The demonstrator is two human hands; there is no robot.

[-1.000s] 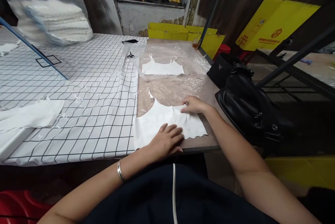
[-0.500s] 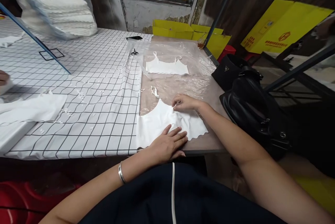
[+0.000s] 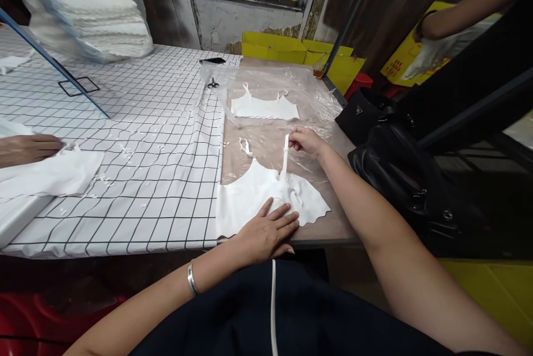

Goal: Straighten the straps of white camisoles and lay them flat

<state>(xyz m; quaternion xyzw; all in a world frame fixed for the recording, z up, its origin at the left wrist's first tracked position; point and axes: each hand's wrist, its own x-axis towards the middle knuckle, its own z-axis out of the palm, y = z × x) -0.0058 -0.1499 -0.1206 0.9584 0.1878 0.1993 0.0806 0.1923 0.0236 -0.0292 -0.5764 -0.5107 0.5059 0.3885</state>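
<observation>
A white camisole top (image 3: 245,195) lies on the brown part of the table in front of me, its lower edge toward my body. My left hand (image 3: 268,231) rests flat on it with the fingers spread. Pinched in my right hand (image 3: 306,141) is the right shoulder strap (image 3: 285,156), pulled up and away from the cloth. The fabric bunches below that strap. The left strap (image 3: 245,147) lies loosely curled on the table. Farther back, a second white camisole top (image 3: 264,108) is spread on clear plastic film (image 3: 308,81).
Small scissors (image 3: 213,83) and a dark phone (image 3: 212,60) lie toward the back. Black bags (image 3: 391,161) stand at the right edge. At left, another person's hand (image 3: 31,149) is on white garments (image 3: 79,170). Bagged white stacks (image 3: 108,28) sit behind; another person's arm (image 3: 466,14) appears upper right.
My right hand has lifted the strap away from the top, up and to the right. A co-worker's hand has come in over the left garments, and another person's arm has appeared at upper right.
</observation>
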